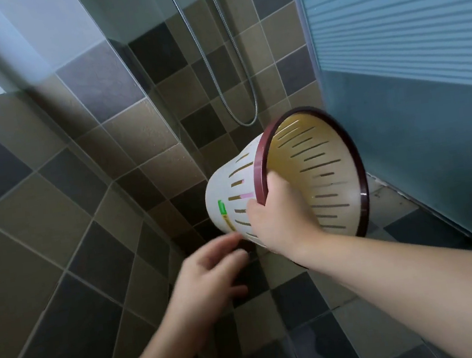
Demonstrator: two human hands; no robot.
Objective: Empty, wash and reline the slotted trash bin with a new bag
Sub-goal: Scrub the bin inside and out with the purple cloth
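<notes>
Bin (228, 197) lies tipped, mouth toward us, its rim pinched in our right hand (278, 218), while our left hand (208, 277), fingers loosely spread and empty, hovers just below its base.

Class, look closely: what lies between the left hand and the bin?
Nothing: in the head view, the left hand reaches toward the bin across bare air.

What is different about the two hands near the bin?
The right hand grips the bin at its dark red rim, thumb inside and fingers outside, while the left hand holds nothing. The right hand is higher and looks sharp; the left hand is lower, open and blurred, its fingertips near the bin's base. I cannot tell whether they touch it. Both are bare and stretch toward the bin.
</notes>
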